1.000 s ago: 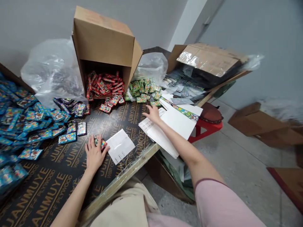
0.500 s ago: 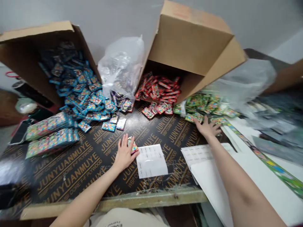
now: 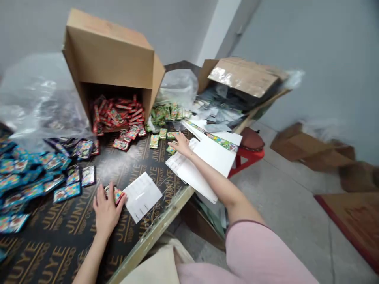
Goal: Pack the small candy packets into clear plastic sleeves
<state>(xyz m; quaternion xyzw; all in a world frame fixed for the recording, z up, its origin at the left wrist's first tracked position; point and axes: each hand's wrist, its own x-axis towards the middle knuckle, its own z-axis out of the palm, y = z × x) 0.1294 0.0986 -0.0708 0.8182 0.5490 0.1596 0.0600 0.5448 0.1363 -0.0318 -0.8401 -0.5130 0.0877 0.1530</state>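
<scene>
My left hand (image 3: 106, 211) rests on the dark printed tabletop with its fingers spread, over a small red-edged, colourful packet (image 3: 119, 195). Part of that packet is hidden beneath the fingers. Beside the thumb lies a white printed sheet (image 3: 143, 196). Farther right, my right hand (image 3: 182, 146) reaches over small green packets, fingers apart. One green packet (image 3: 171, 150) lies beside its fingers, and another green packet (image 3: 154, 141) lies farther left. Behind them is a heap of green packets (image 3: 166, 113). White papers (image 3: 185, 169) lie under the right wrist.
A cardboard box (image 3: 111, 59) on its side spills red packets (image 3: 118, 114). Blue packets (image 3: 22, 173) and purple packets (image 3: 83, 149) lie to the left, near a clear plastic bag (image 3: 47, 98). A red stool (image 3: 247, 154) stands past the table edge.
The view has swung right, bringing the floor and stool into sight. Several green packets now lie apart in front of their heap, near my right hand. My left hand stays over the red-edged packet.
</scene>
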